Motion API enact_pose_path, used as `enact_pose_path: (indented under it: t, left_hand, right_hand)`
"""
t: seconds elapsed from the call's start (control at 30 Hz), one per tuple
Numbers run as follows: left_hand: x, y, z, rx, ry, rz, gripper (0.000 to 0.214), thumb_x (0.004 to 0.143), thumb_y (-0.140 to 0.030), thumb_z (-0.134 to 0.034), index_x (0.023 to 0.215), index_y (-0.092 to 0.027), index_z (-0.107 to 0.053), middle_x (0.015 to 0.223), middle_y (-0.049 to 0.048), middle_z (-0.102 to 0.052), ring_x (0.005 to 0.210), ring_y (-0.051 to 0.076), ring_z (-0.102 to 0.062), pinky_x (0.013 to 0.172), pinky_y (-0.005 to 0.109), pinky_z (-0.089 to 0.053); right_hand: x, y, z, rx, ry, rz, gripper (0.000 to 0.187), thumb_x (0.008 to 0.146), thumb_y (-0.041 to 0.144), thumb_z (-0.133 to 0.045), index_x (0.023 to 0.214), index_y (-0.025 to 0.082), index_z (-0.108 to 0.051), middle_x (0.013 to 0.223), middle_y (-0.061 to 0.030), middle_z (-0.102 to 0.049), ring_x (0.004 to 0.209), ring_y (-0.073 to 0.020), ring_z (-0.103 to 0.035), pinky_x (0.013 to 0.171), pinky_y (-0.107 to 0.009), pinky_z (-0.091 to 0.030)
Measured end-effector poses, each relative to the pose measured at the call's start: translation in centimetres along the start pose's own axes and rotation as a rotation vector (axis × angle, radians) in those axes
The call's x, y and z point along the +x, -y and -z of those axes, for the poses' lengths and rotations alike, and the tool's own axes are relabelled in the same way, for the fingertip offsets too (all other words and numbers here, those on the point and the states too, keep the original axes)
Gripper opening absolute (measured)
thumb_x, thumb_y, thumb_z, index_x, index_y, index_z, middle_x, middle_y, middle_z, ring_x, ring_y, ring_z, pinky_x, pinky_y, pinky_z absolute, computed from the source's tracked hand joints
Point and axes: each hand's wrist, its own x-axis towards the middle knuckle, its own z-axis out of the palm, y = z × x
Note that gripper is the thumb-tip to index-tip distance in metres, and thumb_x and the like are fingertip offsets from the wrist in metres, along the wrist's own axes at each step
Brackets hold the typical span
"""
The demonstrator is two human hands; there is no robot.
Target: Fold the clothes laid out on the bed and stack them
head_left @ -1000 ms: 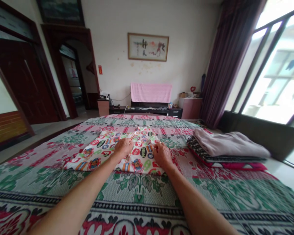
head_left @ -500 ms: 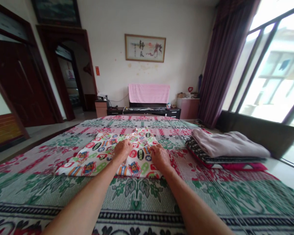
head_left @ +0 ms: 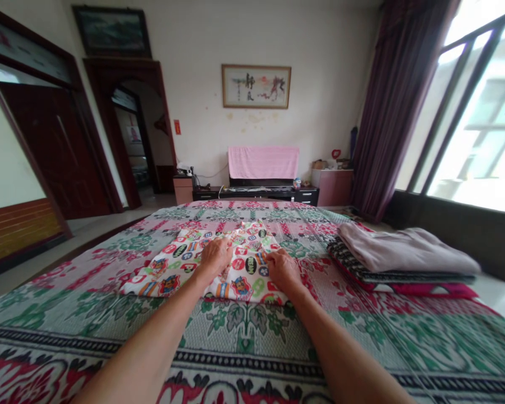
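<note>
A white garment (head_left: pixel 231 286) printed with colourful cartoon dogs, badges and letters lies spread on the bed cover; its exact kind is hard to tell. My left hand (head_left: pixel 216 258) rests on its upper middle, fingers curled down and pinching the fabric. Near the garment's right edge, my right hand (head_left: pixel 284 269) has thumb and fingers closed on the cloth. Both forearms reach in from the bottom of the view. The left part of the garment fans out flat, beyond my left hand. My fingertips are partly hidden by the backs of my hands.
A patterned red, green and white bed cover (head_left: pixel 244 367) spreads beneath everything. To the right sits a folded stack of textiles, topped by a greyish-pink cloth (head_left: pixel 404 249). Beyond the bed's far edge are a low black cabinet (head_left: pixel 307 195) and a pink towel (head_left: pixel 263 163) draped over something.
The head view has turned slightly left, so everything appears shifted to the right. Both hands stay on the garment in nearly the same places.
</note>
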Motion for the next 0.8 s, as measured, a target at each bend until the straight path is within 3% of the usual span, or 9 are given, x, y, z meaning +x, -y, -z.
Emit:
enact_pose_path:
  t: [0.13,0.33,0.43,0.5,0.6,0.7,0.8]
  left_hand:
    - [-2.2,3.4,2.8,0.023,0.057,-0.014,0.024,0.084,-0.026,-0.045,0.087,-0.020,-0.068,0.095,0.0072,-0.069,0.092,0.019,-0.061,0.081,0.026,-0.042]
    - [-6.0,10.9,5.6,0.000,0.211,0.064,0.024,0.077,-0.034,-0.049,0.081,-0.023,-0.070,0.086,0.0028,-0.069,0.084,0.018,-0.062,0.074,0.024,-0.042]
    - [-7.6,13.5,6.2,-0.123,0.344,0.001,0.027,0.073,-0.042,-0.054,0.083,-0.022,-0.070,0.088,-0.0002,-0.069,0.086,0.017,-0.061,0.074,0.022,-0.043]
    - [-8.4,14.6,6.5,-0.185,0.412,-0.083,0.032,0.069,-0.044,-0.058,0.089,-0.021,-0.069,0.097,0.0000,-0.068,0.092,0.018,-0.060,0.077,0.021,-0.043]
    - [-9.3,15.3,6.5,-0.205,0.451,-0.131,0.038,0.066,-0.035,-0.058,0.101,-0.022,-0.066,0.112,0.0019,-0.065,0.099,0.020,-0.059,0.081,0.023,-0.044]
    - [-9.8,15.8,5.8,-0.213,0.408,-0.168,0.042,0.068,-0.024,-0.051,0.108,-0.022,-0.064,0.120,0.0030,-0.062,0.106,0.020,-0.057,0.089,0.025,-0.043]
    - [-10.1,16.3,4.8,-0.203,0.308,-0.232,0.044,0.070,-0.015,-0.043,0.108,-0.022,-0.065,0.123,0.0032,-0.061,0.112,0.019,-0.055,0.097,0.027,-0.039]
  right_hand:
    - [0.4,-0.5,-0.1,0.023,0.004,-0.009,0.026,0.082,0.019,-0.049,0.090,0.022,-0.074,0.098,-0.0067,-0.067,0.085,-0.0156,-0.061,0.077,-0.023,-0.042]
    - [0.5,-0.5,1.6,0.160,0.045,0.023,0.025,0.080,0.027,-0.051,0.091,0.020,-0.072,0.086,-0.0036,-0.069,0.078,-0.0157,-0.061,0.071,-0.023,-0.043]
    - [-0.5,0.1,3.0,0.218,0.019,0.187,0.021,0.076,0.023,-0.054,0.088,0.018,-0.070,0.088,-0.0042,-0.068,0.079,-0.0154,-0.060,0.075,-0.025,-0.044]
    - [-1.5,0.4,3.8,0.226,0.053,0.350,0.017,0.072,0.020,-0.056,0.083,0.018,-0.069,0.087,-0.0043,-0.066,0.080,-0.0154,-0.059,0.079,-0.026,-0.043]
    - [-3.1,0.8,4.8,0.200,0.205,0.538,0.015,0.069,0.020,-0.059,0.080,0.018,-0.068,0.083,-0.0033,-0.065,0.081,-0.0156,-0.058,0.080,-0.027,-0.043]
    - [-4.7,1.2,5.4,0.129,0.310,0.608,0.018,0.067,0.020,-0.061,0.083,0.019,-0.069,0.085,-0.0026,-0.065,0.082,-0.0160,-0.057,0.079,-0.027,-0.042]
    - [-5.8,1.5,5.7,0.077,0.329,0.609,0.019,0.067,0.015,-0.056,0.082,0.019,-0.068,0.083,-0.0029,-0.064,0.082,-0.0160,-0.057,0.079,-0.027,-0.042]
